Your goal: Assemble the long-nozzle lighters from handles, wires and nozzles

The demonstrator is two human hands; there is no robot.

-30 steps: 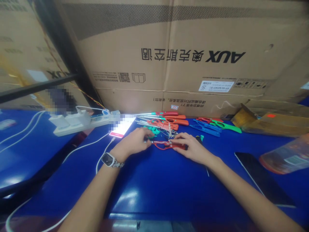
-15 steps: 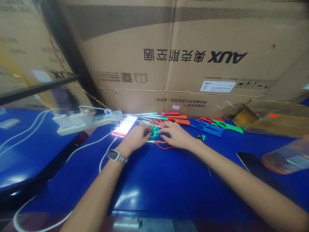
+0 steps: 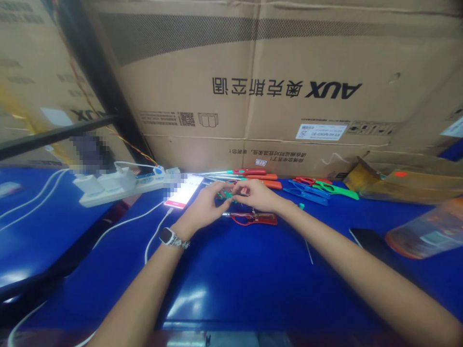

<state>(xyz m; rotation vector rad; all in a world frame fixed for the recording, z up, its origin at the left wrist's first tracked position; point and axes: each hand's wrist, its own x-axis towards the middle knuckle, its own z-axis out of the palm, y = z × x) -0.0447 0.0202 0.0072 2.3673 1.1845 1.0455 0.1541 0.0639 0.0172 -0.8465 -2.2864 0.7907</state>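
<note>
Two hands at green pieces | clear jar: contents unclear

huge brown cardboard box with upside-down black print hogs the top of the frame. white plastic power strip mid-left, flat bright-screened phone beside it. clear reddish-ended plastic jar at far right.

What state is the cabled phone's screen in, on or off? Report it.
On: the phone screen glows bright white, with a red strip along its near edge.
</note>
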